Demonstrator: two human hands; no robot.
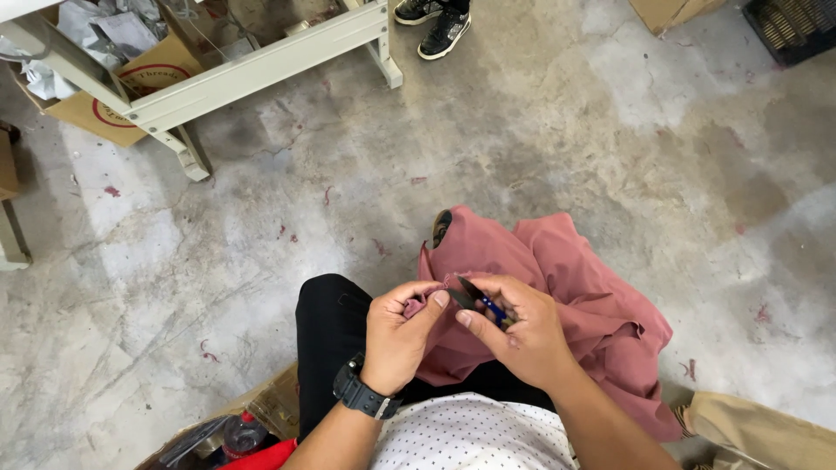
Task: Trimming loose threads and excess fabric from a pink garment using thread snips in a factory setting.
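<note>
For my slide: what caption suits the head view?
Left hand pinches pink cloth; right hand holds small snips.

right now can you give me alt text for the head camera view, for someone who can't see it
Seen from above, a seated person's left hand pinches the edge of a dusty-pink cloth while the right hand holds small blue-handled snips at it. Concrete floor around, a cardboard box under a white table frame.

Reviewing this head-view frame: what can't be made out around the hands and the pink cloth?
- Thread snips: only the blades and a blue bit show; right hand covers the rest.
- Pink cloth: the pinched spot sits under the left hand fingers.
- Bottle: cut off by the bottom edge.
</note>
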